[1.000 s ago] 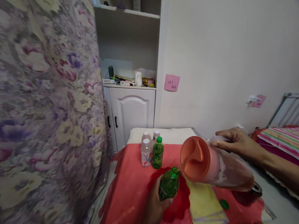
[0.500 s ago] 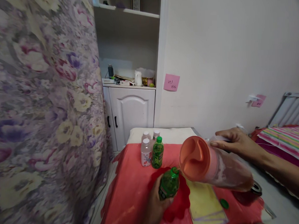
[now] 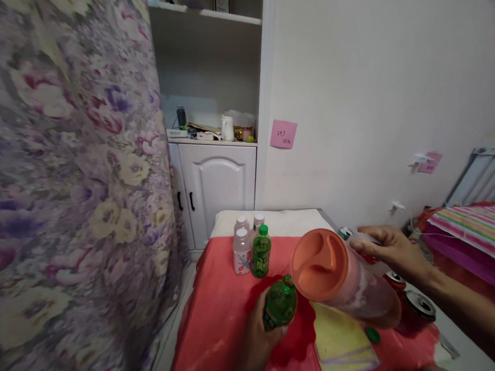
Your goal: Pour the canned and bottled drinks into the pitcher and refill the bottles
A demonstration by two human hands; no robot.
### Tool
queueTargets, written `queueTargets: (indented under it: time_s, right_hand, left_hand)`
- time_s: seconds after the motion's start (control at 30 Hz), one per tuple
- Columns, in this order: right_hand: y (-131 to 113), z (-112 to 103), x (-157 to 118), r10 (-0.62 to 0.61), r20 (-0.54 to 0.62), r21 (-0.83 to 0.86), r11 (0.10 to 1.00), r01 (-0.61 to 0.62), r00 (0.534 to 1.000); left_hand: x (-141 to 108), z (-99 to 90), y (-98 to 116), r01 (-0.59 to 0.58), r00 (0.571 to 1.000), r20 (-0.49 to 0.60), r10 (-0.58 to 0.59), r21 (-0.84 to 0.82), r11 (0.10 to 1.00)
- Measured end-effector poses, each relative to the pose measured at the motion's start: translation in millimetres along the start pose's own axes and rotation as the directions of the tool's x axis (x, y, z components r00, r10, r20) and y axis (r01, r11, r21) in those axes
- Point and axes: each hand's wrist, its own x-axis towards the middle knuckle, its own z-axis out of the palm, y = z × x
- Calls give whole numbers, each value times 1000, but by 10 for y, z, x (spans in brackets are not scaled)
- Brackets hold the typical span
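Note:
My left hand is wrapped round a green bottle whose cap is off, held over a red scalloped plate. In my right hand is the handle of a clear pitcher with an orange lid. The pitcher lies tilted well over, its lid end close to the bottle's mouth and pale liquid inside. Whether liquid is passing between them I cannot tell. A loose green cap rests beside a folded yellow cloth.
Beyond my left hand stand a capped green bottle and several clear white-capped bottles. Several cans stand under my right forearm. A red cloth covers the table. A floral curtain hangs at left.
The pitcher has come slightly left and its base end has dropped, so it is a little less tilted. My right hand has lowered; cans behind it show more. The left hand stays nearly still.

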Motion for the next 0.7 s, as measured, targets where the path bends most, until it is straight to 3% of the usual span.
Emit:
queueTargets:
  time_s: [0.2, 0.4, 0.53, 0.7]
  right_hand:
    - [255, 44, -74, -3, -96, 4, 1000, 3, 995]
    - [639, 117, -178, 27, -229, 58, 998, -14, 973]
    - [989, 198, -247, 86, -370, 189, 982, -16, 925]
    - [1380, 258, -298, 200, -525, 403, 914, 34, 827]
  left_hand:
    - [-3, -6, -23, -4, 1000, 4, 4, 8, 1000]
    - [4, -10, 11, 28, 995, -102, -19, 81, 996]
    - [28, -47, -37, 30, 989, -144, -18, 81, 996]
    - [49, -105, -159, 62, 982, -184, -43, 97, 993]
